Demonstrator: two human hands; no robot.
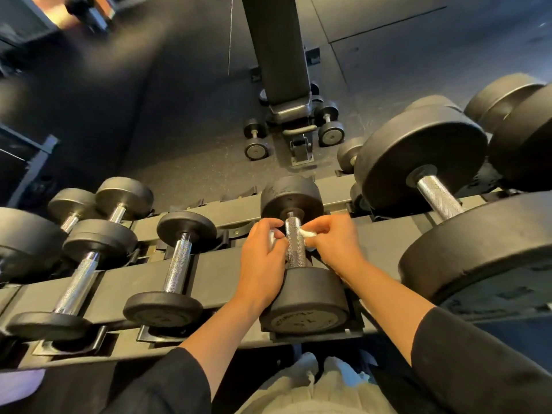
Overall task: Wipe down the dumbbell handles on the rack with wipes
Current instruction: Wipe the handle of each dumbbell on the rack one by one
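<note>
Rack [227, 273]: dark metal rails running left to right, carrying a row of dumbbells in cradles.
Large dumbbell [439, 198]: at the right of the rack, broad black heads, knurled steel handle bare.
Bench [277, 55]: black padded, standing on the floor beyond the rack, with small dumbbells beside its foot.
Centre dumbbell [298, 264]: lies across the rails directly ahead, black round heads at near and far end, shiny knurled handle between them.
Neighbouring dumbbell [176, 264]: just left of it, smaller, untouched.
Left hand [263, 261]: forearm reaching from a black sleeve, fingers curled at the left side of the handle, pinching one end of the wipe.
Right hand [331, 243]: reaching in likewise, fingers bent at the right side of the handle, pinching the other end.
Wipe [307, 233]: white, crumpled, showing on both sides of the handle near its far end; the part behind the handle is hidden.
</note>
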